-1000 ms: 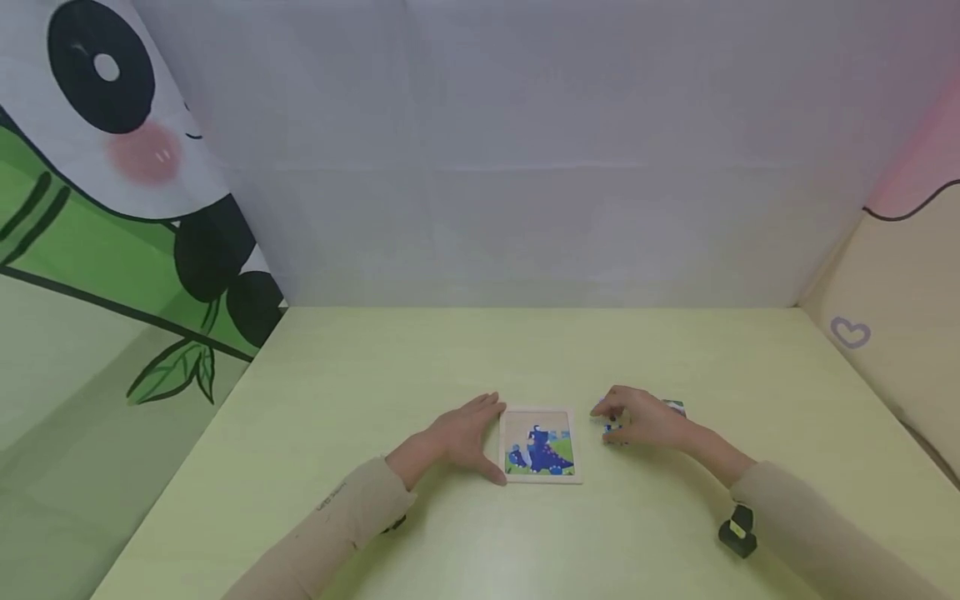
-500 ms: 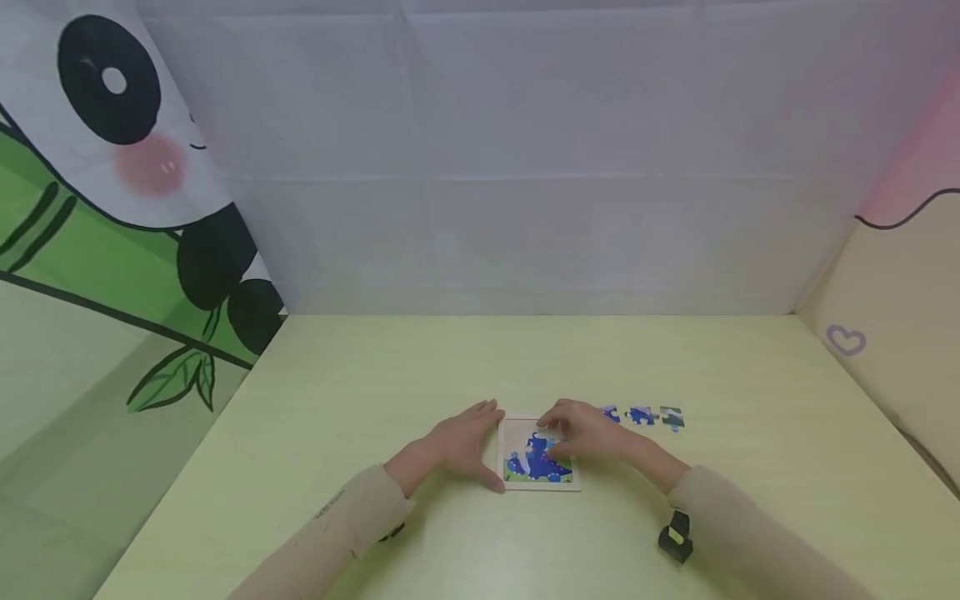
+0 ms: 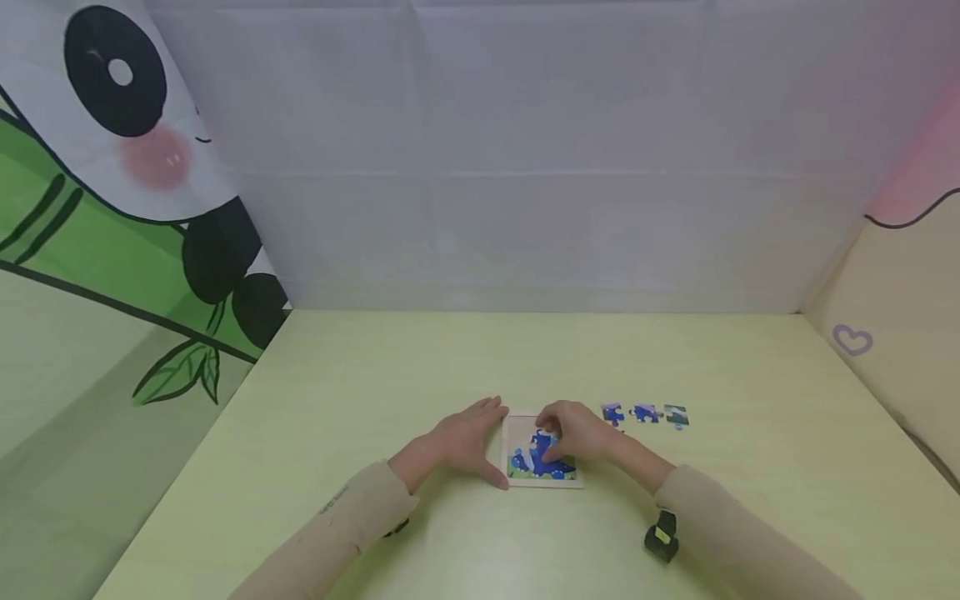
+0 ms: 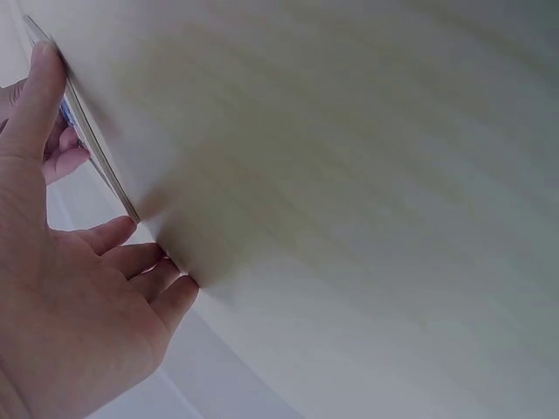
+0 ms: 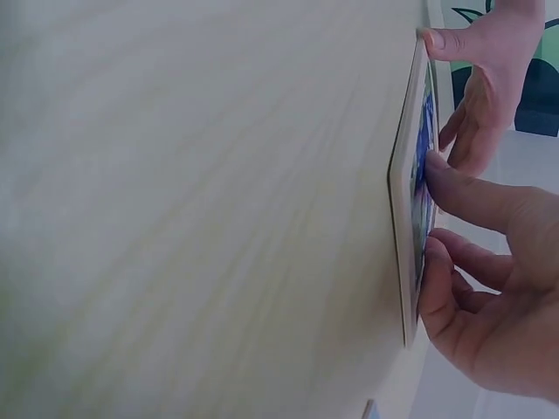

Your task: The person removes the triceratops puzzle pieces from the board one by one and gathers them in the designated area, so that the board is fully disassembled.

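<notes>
The right hand rests thumb and fingertips on the dinosaur puzzle beneath — pinching a piece or not, I cannot tell; the left hand, spread, touches the frame opposite — loose pieces lie beyond the right hand.

The head view looks forward-down from above; 2 close, tilted wrist views share the puzzle frame.

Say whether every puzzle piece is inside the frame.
No, loose puzzle pieces lie on the table to the right of the frame in the head view.
</notes>
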`<state>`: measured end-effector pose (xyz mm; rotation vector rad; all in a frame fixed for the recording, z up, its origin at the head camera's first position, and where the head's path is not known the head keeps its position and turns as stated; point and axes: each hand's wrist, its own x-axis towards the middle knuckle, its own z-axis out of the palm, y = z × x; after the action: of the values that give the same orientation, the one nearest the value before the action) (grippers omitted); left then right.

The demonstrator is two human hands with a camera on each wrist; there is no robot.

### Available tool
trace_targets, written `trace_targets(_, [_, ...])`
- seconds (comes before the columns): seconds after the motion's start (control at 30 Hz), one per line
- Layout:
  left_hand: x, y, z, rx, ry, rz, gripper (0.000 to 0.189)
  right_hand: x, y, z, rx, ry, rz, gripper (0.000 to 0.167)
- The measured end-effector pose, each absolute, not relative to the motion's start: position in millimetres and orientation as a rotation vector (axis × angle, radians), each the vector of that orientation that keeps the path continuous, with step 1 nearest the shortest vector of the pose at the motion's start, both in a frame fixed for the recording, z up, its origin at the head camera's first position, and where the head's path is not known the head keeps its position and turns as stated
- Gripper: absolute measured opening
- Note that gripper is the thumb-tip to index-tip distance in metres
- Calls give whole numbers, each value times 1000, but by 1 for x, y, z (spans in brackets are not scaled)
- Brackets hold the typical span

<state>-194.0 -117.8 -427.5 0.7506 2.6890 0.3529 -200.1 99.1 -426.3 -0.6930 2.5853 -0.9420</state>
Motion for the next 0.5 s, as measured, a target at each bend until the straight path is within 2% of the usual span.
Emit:
trace_targets(0.27, [-194,-116,-426,750,2689,338,109,-202,99,-426,-688,2593,-961,34])
trace_targets(0.5, [-195,-116,-427,747,2683,344,109,-201,99,-427,-695,2560,-1003,35])
